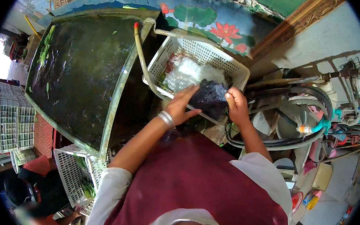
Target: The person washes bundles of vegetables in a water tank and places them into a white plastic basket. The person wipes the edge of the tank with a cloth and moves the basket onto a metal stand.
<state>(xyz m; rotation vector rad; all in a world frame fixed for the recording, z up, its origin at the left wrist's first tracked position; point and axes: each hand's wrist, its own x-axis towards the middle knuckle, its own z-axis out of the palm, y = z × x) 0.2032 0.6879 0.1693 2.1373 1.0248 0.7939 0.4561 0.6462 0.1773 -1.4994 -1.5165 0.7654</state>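
My right hand [236, 106] grips the edge of a dark blue-black bundle [209, 97], perhaps net or cloth, with the thumb on top. Fingers stretched and thumb apart, my left hand [182, 104] lies flat along the bundle's left side; it seems to touch it without gripping. A metal bangle circles that wrist. The bundle is over the near edge of a white perforated plastic basket [235, 64]. Inside the basket, crumpled clear plastic [188, 71] lies beside the bundle, with bits of green and red under it.
A water-filled tank [83, 75] with floating leaves is at left. A pale hose [141, 56] hangs over its rim and past the basket. Coiled hoses [322, 102] crowd the right. Another white crate [75, 171] holds leaves; a person [50, 220] is at lower left.
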